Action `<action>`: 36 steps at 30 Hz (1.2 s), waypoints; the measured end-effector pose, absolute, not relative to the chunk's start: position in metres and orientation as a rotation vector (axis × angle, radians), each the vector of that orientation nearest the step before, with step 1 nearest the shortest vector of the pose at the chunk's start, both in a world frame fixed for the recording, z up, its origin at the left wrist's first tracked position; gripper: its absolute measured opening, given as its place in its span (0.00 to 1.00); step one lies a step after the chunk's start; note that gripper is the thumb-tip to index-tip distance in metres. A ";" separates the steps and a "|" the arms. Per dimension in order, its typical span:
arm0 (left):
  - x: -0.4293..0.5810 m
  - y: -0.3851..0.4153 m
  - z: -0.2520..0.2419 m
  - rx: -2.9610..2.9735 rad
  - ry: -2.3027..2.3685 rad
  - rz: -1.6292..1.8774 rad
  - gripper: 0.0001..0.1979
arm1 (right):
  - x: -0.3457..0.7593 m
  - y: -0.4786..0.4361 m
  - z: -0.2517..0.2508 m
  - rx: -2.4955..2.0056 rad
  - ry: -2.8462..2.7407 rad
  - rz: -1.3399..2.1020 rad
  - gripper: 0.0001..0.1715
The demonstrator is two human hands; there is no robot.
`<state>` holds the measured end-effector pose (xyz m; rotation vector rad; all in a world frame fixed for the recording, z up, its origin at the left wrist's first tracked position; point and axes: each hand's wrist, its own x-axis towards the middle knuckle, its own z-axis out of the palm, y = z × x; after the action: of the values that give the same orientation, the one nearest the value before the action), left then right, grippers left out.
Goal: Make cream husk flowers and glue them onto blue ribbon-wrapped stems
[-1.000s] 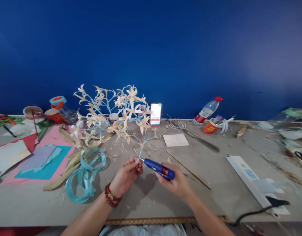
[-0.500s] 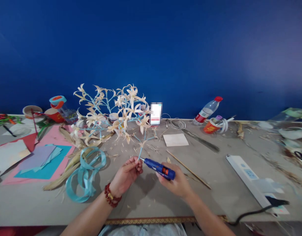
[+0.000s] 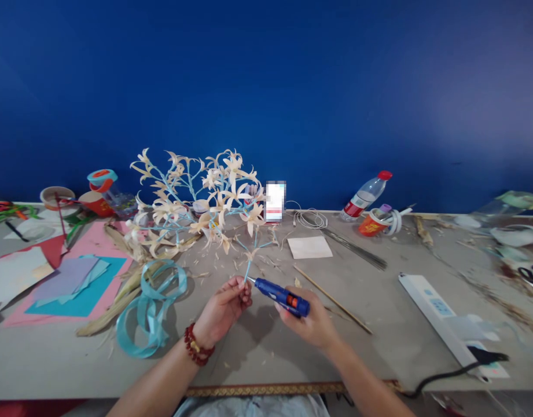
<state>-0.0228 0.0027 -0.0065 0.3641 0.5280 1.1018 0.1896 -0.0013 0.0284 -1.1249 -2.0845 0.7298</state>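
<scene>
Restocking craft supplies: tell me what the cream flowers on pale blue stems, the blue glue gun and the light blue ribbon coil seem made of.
Cream flowers: matte, fibrous strips, probably dried husk. Pale blue stems: thin, bent, perhaps wrapped wire. Blue glue gun: smooth moulded plastic. Light blue ribbon coil: faintly shiny, satin-like fabric or plastic.

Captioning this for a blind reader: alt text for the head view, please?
The left hand pinches the pale blue stem of a flower sprig while the right hand points a blue glue gun at its base. Elsewhere on the grey table are a larger cream-flowered branch, blue ribbon, coloured paper and a water bottle.
</scene>
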 end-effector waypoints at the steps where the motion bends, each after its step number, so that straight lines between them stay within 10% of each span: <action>1: -0.023 0.003 -0.007 0.361 0.527 1.101 0.03 | 0.190 -0.002 0.028 -1.126 -2.088 0.736 0.15; 36: -0.024 0.002 0.002 0.348 0.518 1.097 0.04 | 0.194 0.000 0.026 -1.168 -2.108 0.685 0.14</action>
<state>-0.0241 0.0023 0.0021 0.3485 0.5177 1.0973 0.1944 -0.0003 0.0260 -1.1677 -2.1084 0.6852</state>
